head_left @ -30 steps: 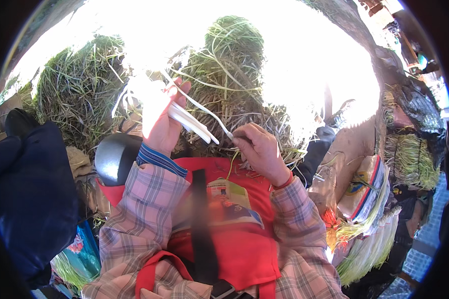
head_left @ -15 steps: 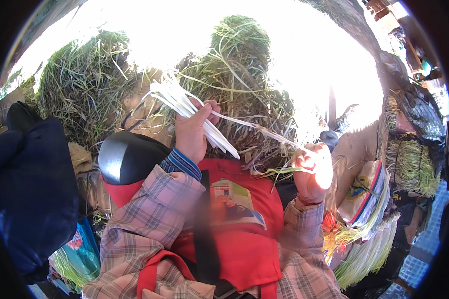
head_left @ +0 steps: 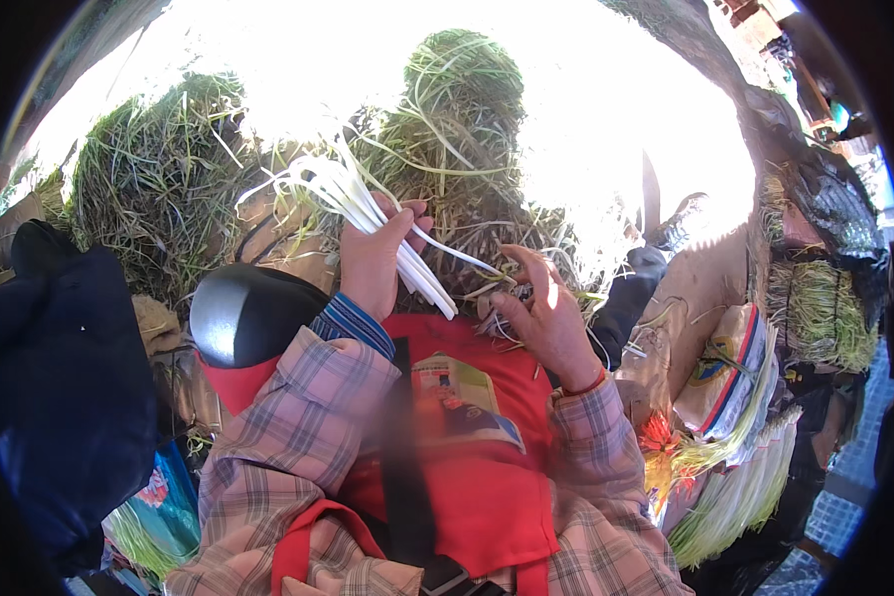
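My left hand (head_left: 372, 256), above the near edge of the pile, is closed round a bunch of slender white stalks (head_left: 340, 191), like spring onions with pale leafy ends. Their lower ends point toward my lap. A single stalk (head_left: 464, 256) sticks out from the bunch toward my right hand (head_left: 551, 323). That hand is open, thumb and fingers apart, close to the stalk's end; whether a fingertip touches it I cannot tell. Right behind both hands rises a heap of green and dry leaves (head_left: 447, 149).
Another leafy heap (head_left: 159, 179) stands at the far left. A red apron (head_left: 467, 507) covers my lap. Dark cloth (head_left: 65, 397) hangs at the left. On the right lie bundled pale stalks (head_left: 745, 492), a striped bag (head_left: 720, 372) and a tied green bundle (head_left: 824, 313). Sunlight washes out the back.
My right hand has let go of the long strand it was pulling out to the right. It has moved left, closer to the bunch, and opened. My left hand keeps its hold.
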{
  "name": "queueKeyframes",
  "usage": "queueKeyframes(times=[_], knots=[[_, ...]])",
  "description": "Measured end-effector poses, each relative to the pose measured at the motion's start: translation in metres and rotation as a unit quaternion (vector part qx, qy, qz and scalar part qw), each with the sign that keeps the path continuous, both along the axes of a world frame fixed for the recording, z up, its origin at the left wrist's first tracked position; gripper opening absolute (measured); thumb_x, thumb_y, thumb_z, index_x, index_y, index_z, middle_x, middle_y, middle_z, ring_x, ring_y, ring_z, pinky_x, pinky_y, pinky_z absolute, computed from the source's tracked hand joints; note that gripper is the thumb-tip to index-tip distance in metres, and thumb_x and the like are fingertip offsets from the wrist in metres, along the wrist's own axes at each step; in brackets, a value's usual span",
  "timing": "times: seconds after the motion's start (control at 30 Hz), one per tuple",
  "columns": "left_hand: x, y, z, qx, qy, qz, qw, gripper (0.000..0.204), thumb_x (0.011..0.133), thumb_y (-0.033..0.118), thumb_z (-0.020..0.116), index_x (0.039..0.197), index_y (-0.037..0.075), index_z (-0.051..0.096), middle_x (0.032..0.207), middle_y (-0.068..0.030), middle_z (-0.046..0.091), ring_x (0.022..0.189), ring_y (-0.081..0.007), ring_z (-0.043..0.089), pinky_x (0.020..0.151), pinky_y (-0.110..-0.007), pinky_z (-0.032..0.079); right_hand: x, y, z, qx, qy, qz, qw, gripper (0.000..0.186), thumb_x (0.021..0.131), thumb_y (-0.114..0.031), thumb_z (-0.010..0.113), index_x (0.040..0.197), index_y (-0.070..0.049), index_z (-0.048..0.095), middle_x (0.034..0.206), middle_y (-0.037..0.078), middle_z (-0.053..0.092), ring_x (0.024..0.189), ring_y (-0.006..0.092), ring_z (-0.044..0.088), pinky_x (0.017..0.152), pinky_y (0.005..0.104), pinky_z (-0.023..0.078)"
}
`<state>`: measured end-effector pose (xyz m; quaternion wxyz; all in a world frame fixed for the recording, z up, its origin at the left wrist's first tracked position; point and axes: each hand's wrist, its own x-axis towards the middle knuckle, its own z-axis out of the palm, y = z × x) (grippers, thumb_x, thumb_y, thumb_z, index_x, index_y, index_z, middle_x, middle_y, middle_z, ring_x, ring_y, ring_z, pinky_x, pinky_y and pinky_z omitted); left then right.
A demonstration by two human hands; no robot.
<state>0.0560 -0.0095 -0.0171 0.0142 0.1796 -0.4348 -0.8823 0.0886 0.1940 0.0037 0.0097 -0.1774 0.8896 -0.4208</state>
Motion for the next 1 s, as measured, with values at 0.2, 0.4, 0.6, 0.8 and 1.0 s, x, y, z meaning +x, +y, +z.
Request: queueKeyframes(times=[0.2, 0.4, 0.6, 0.8, 1.0], knots=[[0.011, 0.003, 0.000, 0.068, 0.028, -0.107, 0.992, 0.012, 0.084, 0.009, 0.053, 0.091, 0.013, 0.045, 0.107, -0.0118, 0.054, 0.100, -0.0240, 0.053, 0.083, -0.035, 0.046, -0.005, -0.033, -0.017, -0.047, -0.083, -0.020, 0.995, 0.015, 0.083, -0.018, 0.050, 0.086, -0.003, 0.050, 0.065, 0.016, 0.054, 0.063, 0.0341, 0.055, 0.054, 0.0407, 0.042], [0.016, 0.017, -0.006, 0.070, 0.036, -0.178, 0.981, 0.020, 0.084, 0.014, 0.054, 0.100, 0.013, 0.043, 0.090, -0.0090, 0.058, 0.090, -0.0234, 0.057, 0.081, -0.036, 0.046, -0.003, -0.031, -0.010, -0.012, -0.033, 0.038, 0.999, 0.016, 0.084, -0.018, 0.048, 0.080, -0.002, 0.048, 0.064, 0.017, 0.053, 0.061, 0.0354, 0.054, 0.053, 0.0427, 0.042], [0.013, 0.019, 0.007, 0.128, 0.036, -0.176, 0.975, 0.017, 0.088, 0.021, 0.048, 0.100, 0.011, 0.040, 0.077, -0.0067, 0.054, 0.081, -0.0213, 0.058, 0.077, -0.034, 0.049, -0.002, -0.017, 0.003, -0.139, -0.158, 0.039, 0.977, 0.020, 0.085, -0.019, 0.049, 0.076, -0.001, 0.049, 0.062, 0.015, 0.053, 0.058, 0.0317, 0.054, 0.051, 0.0365, 0.042], [0.014, 0.029, 0.008, 0.085, 0.062, -0.152, 0.983, 0.021, 0.082, 0.015, 0.057, 0.094, 0.012, 0.039, 0.084, -0.0120, 0.058, 0.078, -0.0212, 0.059, 0.074, -0.034, 0.050, -0.013, -0.024, 0.008, -0.059, -0.116, 0.052, 0.990, 0.019, 0.085, -0.018, 0.047, 0.078, -0.001, 0.051, 0.064, 0.018, 0.054, 0.059, 0.0348, 0.055, 0.051, 0.0392, 0.042], [0.010, 0.020, 0.016, 0.031, 0.121, -0.189, 0.974, 0.044, 0.079, 0.018, 0.062, 0.110, 0.004, 0.034, 0.065, -0.0038, 0.049, 0.060, -0.0140, 0.054, 0.061, -0.030, 0.050, -0.011, 0.001, -0.006, -0.100, -0.121, 0.094, 0.983, 0.017, 0.084, -0.018, 0.050, 0.088, -0.002, 0.055, 0.070, 0.015, 0.056, 0.064, 0.0270, 0.057, 0.057, 0.0326, 0.044]])
